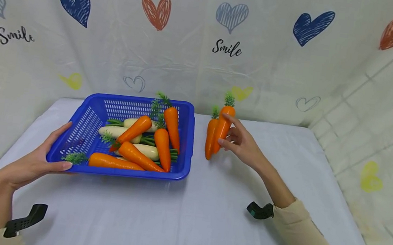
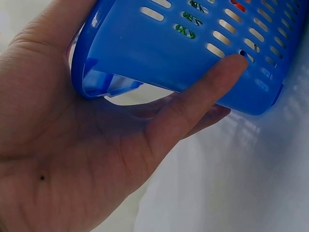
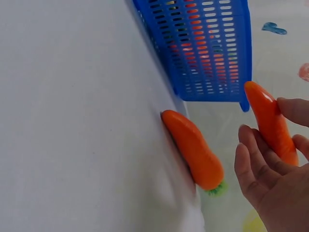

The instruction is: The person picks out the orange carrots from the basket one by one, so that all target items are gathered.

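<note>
A blue slotted basket point(image 1: 171, 175) holds several orange carrots point(image 1: 137, 156) with green tops and several white radishes point(image 1: 112, 131). My left hand point(image 1: 34, 164) grips its near left corner, thumb on the rim and fingers against the outer wall point(image 2: 145, 53). To the right of the basket, my right hand point(image 1: 242, 142) pinches a carrot point(image 1: 224, 126) between thumb and fingers, its leafy top upward. Just left of that one, another carrot point(image 1: 210, 138) lies on the cloth. In the right wrist view the held carrot point(image 3: 273, 125) is raised off the table, apart from the lying carrot point(image 3: 193, 150).
A white cloth point(image 1: 183, 227) covers the table. Behind it hangs a pale sheet point(image 1: 182, 55) printed with hearts and "Smile". Black wrist mounts point(image 1: 261, 211) sit on both forearms.
</note>
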`<state>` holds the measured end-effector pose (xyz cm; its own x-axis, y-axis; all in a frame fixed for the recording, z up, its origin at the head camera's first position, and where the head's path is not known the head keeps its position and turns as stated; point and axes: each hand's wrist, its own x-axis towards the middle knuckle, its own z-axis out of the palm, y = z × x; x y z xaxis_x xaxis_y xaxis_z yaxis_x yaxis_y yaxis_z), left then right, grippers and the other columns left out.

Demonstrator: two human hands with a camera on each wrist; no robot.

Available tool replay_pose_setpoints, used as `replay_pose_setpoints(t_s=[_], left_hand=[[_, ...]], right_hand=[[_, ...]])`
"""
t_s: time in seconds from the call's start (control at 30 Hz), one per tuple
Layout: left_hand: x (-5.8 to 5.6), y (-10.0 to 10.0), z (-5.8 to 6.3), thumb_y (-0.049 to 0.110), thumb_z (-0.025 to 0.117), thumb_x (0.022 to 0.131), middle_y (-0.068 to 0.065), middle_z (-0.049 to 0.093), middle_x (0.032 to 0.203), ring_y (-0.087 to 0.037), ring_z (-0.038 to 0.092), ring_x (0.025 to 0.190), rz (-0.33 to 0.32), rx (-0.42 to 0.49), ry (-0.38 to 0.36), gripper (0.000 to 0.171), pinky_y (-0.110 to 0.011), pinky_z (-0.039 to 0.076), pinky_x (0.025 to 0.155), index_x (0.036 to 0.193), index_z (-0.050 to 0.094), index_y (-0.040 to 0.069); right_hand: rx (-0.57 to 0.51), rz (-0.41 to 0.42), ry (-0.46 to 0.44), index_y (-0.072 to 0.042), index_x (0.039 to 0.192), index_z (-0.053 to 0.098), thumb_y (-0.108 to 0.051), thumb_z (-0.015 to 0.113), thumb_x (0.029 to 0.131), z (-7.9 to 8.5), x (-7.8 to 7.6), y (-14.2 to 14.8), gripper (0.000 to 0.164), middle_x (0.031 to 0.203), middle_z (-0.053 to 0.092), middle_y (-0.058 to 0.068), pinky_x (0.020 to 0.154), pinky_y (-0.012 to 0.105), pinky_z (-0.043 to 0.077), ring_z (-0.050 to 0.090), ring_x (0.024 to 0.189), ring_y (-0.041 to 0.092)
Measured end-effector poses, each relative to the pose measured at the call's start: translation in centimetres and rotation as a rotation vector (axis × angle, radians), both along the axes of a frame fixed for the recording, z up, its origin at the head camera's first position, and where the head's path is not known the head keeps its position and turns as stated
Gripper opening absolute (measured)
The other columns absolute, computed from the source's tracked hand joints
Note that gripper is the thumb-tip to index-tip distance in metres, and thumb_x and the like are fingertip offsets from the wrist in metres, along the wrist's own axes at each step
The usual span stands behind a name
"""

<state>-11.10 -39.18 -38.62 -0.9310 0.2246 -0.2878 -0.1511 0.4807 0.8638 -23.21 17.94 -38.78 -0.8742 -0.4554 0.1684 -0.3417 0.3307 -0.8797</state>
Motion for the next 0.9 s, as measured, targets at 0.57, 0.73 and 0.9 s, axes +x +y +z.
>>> replay_pose_setpoints(t_s=[0.57,0.73,0.9], left_hand=[[-0.2,0.0,0.1,0.025,0.067,0.099,-0.032,-0.009,0.168,-0.056,0.029,0.137,0.003,-0.039,0.004,0.108,-0.032,0.054,0.091,0.157,-0.017,0.06],[0.0,0.0,0.0,0.025,0.067,0.099,-0.032,-0.008,0.168,-0.056,0.03,0.137,0.007,-0.028,0.002,0.107,-0.028,0.054,0.09,0.156,-0.017,0.061],[0.0,0.0,0.0,0.024,0.067,0.099,-0.032,-0.009,0.168,-0.057,0.03,0.137,0.006,-0.025,0.004,0.108,-0.03,0.057,0.09,0.157,-0.017,0.06]], right_hand=[[0.046,-0.028,-0.075,-0.026,0.164,0.029,-0.013,0.069,0.1,-1.8,-0.5,1.6,0.076,0.111,0.067,0.022,0.08,0.04,0.062,0.067,0.094,0.047],[0.063,-0.034,-0.092,-0.025,0.164,0.03,-0.015,0.069,0.101,-2.2,-0.8,1.9,0.075,0.11,0.067,0.02,0.079,0.042,0.062,0.068,0.091,0.044],[0.069,-0.054,-0.136,-0.025,0.164,0.03,-0.014,0.068,0.1,-2.7,-1.2,2.2,0.076,0.108,0.066,0.02,0.078,0.04,0.063,0.069,0.089,0.038]])
